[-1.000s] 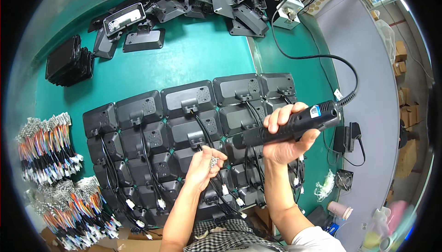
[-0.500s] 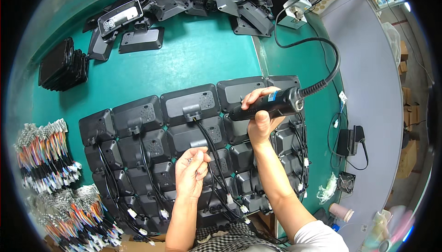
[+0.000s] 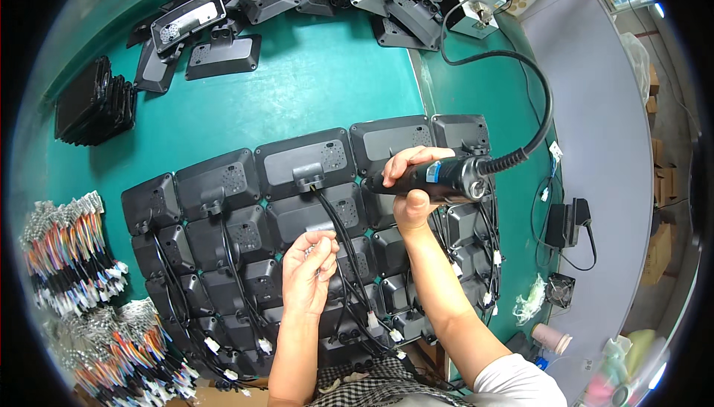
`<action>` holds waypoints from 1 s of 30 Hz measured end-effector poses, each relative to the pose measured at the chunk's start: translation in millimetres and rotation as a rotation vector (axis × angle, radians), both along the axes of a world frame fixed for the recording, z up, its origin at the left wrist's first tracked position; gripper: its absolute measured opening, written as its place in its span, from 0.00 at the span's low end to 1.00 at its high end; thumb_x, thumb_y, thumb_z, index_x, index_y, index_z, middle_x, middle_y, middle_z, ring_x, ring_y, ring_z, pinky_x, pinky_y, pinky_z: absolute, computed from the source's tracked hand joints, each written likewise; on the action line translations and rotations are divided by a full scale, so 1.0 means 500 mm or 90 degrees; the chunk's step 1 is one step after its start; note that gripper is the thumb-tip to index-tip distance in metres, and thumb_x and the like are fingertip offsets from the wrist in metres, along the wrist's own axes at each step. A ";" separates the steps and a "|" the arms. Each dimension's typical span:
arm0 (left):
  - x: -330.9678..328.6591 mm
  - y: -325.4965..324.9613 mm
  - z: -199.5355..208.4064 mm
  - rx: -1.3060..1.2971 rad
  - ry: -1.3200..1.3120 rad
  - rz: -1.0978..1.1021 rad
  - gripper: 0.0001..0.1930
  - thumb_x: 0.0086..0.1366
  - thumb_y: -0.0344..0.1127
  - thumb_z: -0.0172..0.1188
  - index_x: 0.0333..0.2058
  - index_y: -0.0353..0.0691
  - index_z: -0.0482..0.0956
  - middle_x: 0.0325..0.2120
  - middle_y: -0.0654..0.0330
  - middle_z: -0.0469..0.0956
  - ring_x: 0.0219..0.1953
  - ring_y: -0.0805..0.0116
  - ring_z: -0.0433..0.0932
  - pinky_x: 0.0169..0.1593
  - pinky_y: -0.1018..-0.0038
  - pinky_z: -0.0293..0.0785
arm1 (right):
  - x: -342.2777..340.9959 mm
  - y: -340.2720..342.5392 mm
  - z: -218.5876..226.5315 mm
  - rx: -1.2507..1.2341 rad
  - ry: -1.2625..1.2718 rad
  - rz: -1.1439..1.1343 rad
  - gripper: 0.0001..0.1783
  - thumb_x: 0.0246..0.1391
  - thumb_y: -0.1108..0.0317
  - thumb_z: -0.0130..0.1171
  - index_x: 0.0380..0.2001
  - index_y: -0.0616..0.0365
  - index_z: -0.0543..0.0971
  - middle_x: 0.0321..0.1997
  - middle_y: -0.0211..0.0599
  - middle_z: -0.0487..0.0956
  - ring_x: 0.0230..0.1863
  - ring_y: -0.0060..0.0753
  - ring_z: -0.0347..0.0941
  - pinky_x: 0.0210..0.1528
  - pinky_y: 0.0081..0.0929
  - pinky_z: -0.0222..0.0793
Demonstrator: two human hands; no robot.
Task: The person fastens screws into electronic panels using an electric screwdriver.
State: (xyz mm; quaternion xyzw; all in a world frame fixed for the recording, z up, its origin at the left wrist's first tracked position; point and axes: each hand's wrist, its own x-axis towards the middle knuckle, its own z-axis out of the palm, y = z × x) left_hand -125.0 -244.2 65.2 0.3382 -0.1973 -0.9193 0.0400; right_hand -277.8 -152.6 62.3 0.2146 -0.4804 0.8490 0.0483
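Observation:
My right hand is wrapped round a black corded electric screwdriver, held nearly level above the rows of housings. Its nose points left; the tip is hard to make out against the dark parts below. To the left and nearer me, my left hand is closed in a pinch; small silvery bits show at its fingers, too small to name. Beneath both hands lie rows of black plastic housings, back side up. Black cables with white plugs run from several of them toward me, one bundle passing just right of my left fingers.
More black housings are heaped at the far edge. A stack of dark panels stands far left, with bundles of coloured wires nearer. The screwdriver's cord arches up past a white-and-black box. A black adapter lies at right.
The view has shifted slightly, so the table's contents sit a little differently. My right hand with the screwdriver has moved only slightly; the left hand keeps its pinch.

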 end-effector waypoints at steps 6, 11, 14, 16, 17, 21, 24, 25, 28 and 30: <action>-0.007 0.011 -0.002 0.006 0.034 0.002 0.06 0.56 0.28 0.55 0.32 0.32 0.71 0.24 0.58 0.72 0.17 0.84 0.61 0.17 0.90 0.54 | -0.026 0.022 0.019 0.057 -0.045 -0.041 0.29 0.39 0.48 0.62 0.33 0.59 0.64 0.24 0.36 0.69 0.21 0.27 0.66 0.26 0.23 0.65; -0.019 0.021 0.000 -0.012 0.017 -0.004 0.07 0.57 0.28 0.55 0.33 0.32 0.72 0.23 0.58 0.72 0.16 0.84 0.61 0.16 0.91 0.54 | 0.024 0.049 0.136 -0.145 -0.086 0.001 0.31 0.43 0.38 0.51 0.33 0.58 0.66 0.23 0.34 0.67 0.20 0.27 0.63 0.24 0.25 0.60; -0.024 0.030 0.006 0.003 0.034 -0.020 0.08 0.56 0.29 0.55 0.33 0.31 0.72 0.22 0.59 0.72 0.16 0.84 0.61 0.16 0.91 0.53 | 0.051 0.060 0.159 -0.169 -0.122 -0.004 0.32 0.43 0.36 0.49 0.32 0.57 0.66 0.22 0.32 0.65 0.19 0.26 0.61 0.24 0.25 0.60; -0.027 0.036 0.007 0.006 0.043 -0.035 0.08 0.56 0.29 0.55 0.32 0.31 0.72 0.21 0.59 0.72 0.16 0.84 0.60 0.16 0.90 0.53 | 0.056 0.064 0.162 -0.171 -0.130 -0.008 0.32 0.43 0.36 0.49 0.32 0.57 0.66 0.22 0.32 0.65 0.19 0.26 0.61 0.24 0.25 0.61; -0.028 0.038 0.007 0.011 0.051 -0.049 0.08 0.56 0.30 0.55 0.32 0.31 0.72 0.20 0.60 0.71 0.15 0.84 0.60 0.15 0.90 0.53 | 0.057 0.066 0.160 -0.170 -0.130 -0.010 0.32 0.43 0.36 0.48 0.32 0.57 0.66 0.22 0.32 0.65 0.18 0.26 0.61 0.24 0.25 0.61; -0.027 0.035 0.004 0.006 0.046 -0.098 0.11 0.58 0.35 0.55 0.30 0.30 0.72 0.19 0.60 0.71 0.13 0.84 0.59 0.14 0.91 0.51 | 0.065 0.071 0.152 -0.172 -0.153 -0.020 0.31 0.44 0.36 0.48 0.32 0.58 0.66 0.22 0.32 0.65 0.18 0.26 0.61 0.24 0.25 0.62; -0.023 0.030 -0.001 -0.030 0.020 -0.187 0.17 0.60 0.43 0.51 0.29 0.30 0.72 0.19 0.61 0.70 0.12 0.85 0.58 0.13 0.91 0.50 | 0.069 0.073 0.149 -0.146 -0.158 -0.021 0.32 0.43 0.36 0.49 0.33 0.58 0.66 0.22 0.33 0.66 0.18 0.26 0.62 0.25 0.24 0.62; -0.021 0.031 -0.002 -0.028 0.018 -0.187 0.17 0.60 0.43 0.51 0.29 0.30 0.72 0.19 0.61 0.70 0.12 0.85 0.58 0.13 0.91 0.50 | 0.070 0.077 0.144 -0.144 -0.160 -0.022 0.32 0.43 0.36 0.49 0.33 0.58 0.66 0.22 0.33 0.66 0.18 0.26 0.62 0.25 0.24 0.62; 0.002 0.031 0.013 0.022 -0.081 -0.271 0.26 0.62 0.52 0.42 0.31 0.28 0.71 0.17 0.62 0.68 0.12 0.84 0.58 0.13 0.90 0.50 | 0.073 0.092 0.109 -0.036 -0.066 -0.058 0.33 0.41 0.37 0.53 0.33 0.57 0.62 0.23 0.34 0.66 0.19 0.26 0.64 0.24 0.25 0.63; 0.017 0.034 0.031 0.024 -0.079 -0.224 0.24 0.63 0.50 0.42 0.32 0.28 0.71 0.18 0.61 0.68 0.13 0.84 0.59 0.13 0.90 0.50 | 0.080 0.091 0.086 0.033 -0.054 -0.088 0.35 0.37 0.38 0.57 0.34 0.57 0.61 0.23 0.35 0.66 0.19 0.27 0.64 0.25 0.25 0.63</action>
